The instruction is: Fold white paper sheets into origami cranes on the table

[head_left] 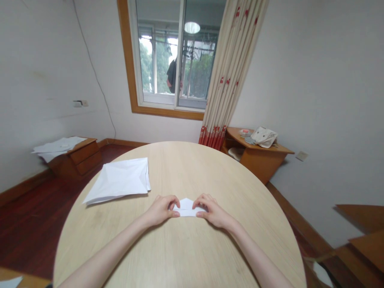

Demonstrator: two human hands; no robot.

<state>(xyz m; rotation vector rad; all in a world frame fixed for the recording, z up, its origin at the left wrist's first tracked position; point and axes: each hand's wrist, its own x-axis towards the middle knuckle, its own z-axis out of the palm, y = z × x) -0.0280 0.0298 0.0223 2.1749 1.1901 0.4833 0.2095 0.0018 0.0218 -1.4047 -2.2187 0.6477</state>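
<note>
A small folded piece of white paper [187, 208] lies at the middle of the round wooden table, its far edge rising to a point. My left hand [163, 209] grips its left end, thumb along the near edge and fingers curled over the far side. On the right end, my right hand [211, 210] holds it the same way, thumb near and fingers bent over the paper. The parts of the paper under my fingers are hidden.
A stack of larger white paper sheets [123, 180] rests on the left of the round table [180, 256]. Beyond it stand a low cabinet [87, 157] at the left and a corner desk [258, 160] with a cloth bag [264, 137]. A curtain [223, 88] hangs by the window.
</note>
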